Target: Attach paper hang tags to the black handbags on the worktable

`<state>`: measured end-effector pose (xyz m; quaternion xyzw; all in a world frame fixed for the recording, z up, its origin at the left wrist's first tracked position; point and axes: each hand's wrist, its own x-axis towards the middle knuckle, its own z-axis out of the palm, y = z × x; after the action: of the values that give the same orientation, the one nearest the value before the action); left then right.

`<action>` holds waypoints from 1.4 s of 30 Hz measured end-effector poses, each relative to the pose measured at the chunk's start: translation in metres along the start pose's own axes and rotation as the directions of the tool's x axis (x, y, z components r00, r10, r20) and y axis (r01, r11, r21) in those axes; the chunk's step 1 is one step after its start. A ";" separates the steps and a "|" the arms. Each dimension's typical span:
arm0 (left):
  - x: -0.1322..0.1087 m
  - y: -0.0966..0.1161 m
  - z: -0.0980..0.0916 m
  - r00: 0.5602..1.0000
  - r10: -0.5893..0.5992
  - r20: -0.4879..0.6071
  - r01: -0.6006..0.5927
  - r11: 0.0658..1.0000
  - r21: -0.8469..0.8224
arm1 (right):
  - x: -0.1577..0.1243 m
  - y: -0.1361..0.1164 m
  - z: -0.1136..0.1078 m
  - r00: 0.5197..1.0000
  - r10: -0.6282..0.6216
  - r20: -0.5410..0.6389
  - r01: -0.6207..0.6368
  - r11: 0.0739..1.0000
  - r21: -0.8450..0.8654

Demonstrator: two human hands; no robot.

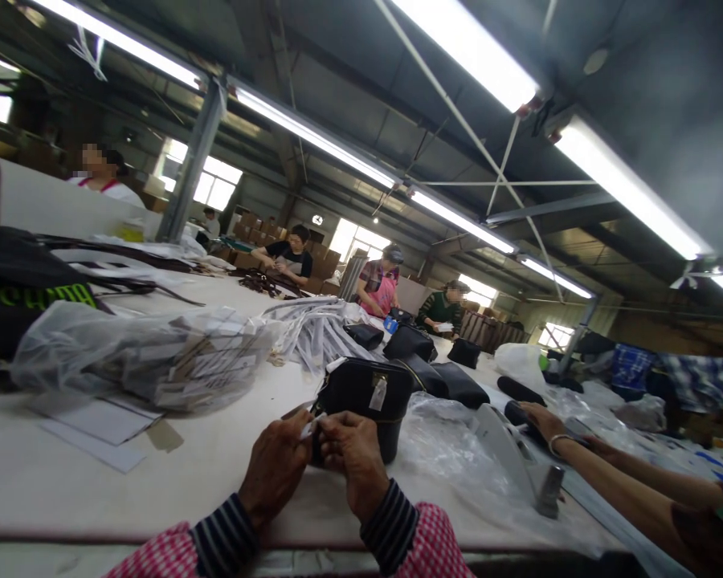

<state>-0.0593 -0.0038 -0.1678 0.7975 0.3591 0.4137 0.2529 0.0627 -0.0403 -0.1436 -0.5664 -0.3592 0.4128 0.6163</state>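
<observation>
A black handbag (349, 391) stands upright on the worktable, with a gold clasp and a small clear plastic wrap (377, 395) on its front. Just before its left side, my left hand (279, 461) is closed with its fingertips on a small white piece (308, 429), perhaps paper or film; its kind is too small to make out. My right hand (357, 459) meets it there, thumb and fingers pinched together close to the bag's side. What the right fingertips hold is hidden.
Left on the table (217, 490) lie a clear plastic bag of strips (186, 361) and white sheets (100, 421). Behind are white strips (319, 329) and more black bags (410, 341). At right are crumpled plastic (451, 449), a grey-white machine (503, 441) and a co-worker's hand (542, 421).
</observation>
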 end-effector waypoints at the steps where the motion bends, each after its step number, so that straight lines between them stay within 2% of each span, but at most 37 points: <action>1: 0.001 -0.001 -0.001 1.000 0.004 0.000 -0.004 0.999 -0.054 | -0.001 0.000 -0.002 1.000 -0.007 0.017 0.008 1.000 -0.010; 5: 0.005 -0.007 -0.007 0.998 0.043 0.049 -0.028 0.963 -0.267 | -0.002 0.004 -0.007 0.992 -0.100 0.075 0.104 0.993 -0.053; 8: 0.008 -0.009 -0.009 0.991 0.091 0.094 -0.052 0.935 -0.349 | -0.001 0.013 -0.005 0.976 -0.197 0.089 0.204 0.975 -0.085; 12: 0.009 -0.006 -0.010 0.992 0.081 0.099 -0.041 0.932 -0.359 | 0.002 0.023 -0.002 0.953 -0.301 0.046 0.304 0.933 -0.194; 17: 0.009 -0.008 -0.003 0.994 0.103 0.045 -0.081 0.933 -0.350 | 0.006 0.029 -0.004 0.887 -0.462 0.017 0.439 0.830 -0.345; 21: 0.007 -0.013 0.003 0.997 0.062 0.037 -0.046 0.942 -0.331 | 0.010 0.029 -0.008 0.874 -0.476 0.098 0.473 0.789 -0.392; 27: 0.012 -0.029 0.009 0.999 0.012 0.053 0.006 0.944 -0.330 | 0.018 0.019 -0.014 0.777 -0.554 0.300 0.623 0.606 -0.495; 30: 0.015 -0.038 0.014 0.997 0.001 0.073 0.022 0.947 -0.320 | 0.020 0.016 -0.017 0.718 -0.595 0.361 0.672 0.457 -0.583; 32: 0.015 -0.040 0.015 0.997 0.001 0.071 0.021 0.951 -0.310 | 0.022 0.016 -0.019 0.658 -0.640 0.396 0.688 0.298 -0.661; 34: 0.014 -0.038 0.014 0.996 -0.002 0.085 0.029 0.949 -0.313 | 0.025 0.016 -0.021 0.563 -0.690 0.454 0.689 0.090 -0.719; 37: 0.013 -0.030 0.009 0.996 -0.013 0.091 0.042 0.946 -0.322 | 0.030 0.014 -0.024 0.382 -0.727 0.571 0.671 -0.207 -0.712; 40: 0.016 -0.025 0.006 0.997 -0.036 0.062 0.055 0.938 -0.343 | 0.034 0.009 -0.024 0.200 -0.724 0.660 0.647 -0.408 -0.644; 42: 0.018 -0.027 0.007 0.994 -0.058 0.089 0.087 0.926 -0.367 | 0.036 0.007 -0.024 0.073 -0.712 0.698 0.625 -0.513 -0.589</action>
<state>-0.0562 0.0260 -0.1813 0.7370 0.2938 0.4333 0.4274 0.0980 -0.0169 -0.1539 -0.3858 -0.7608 -0.4335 0.2906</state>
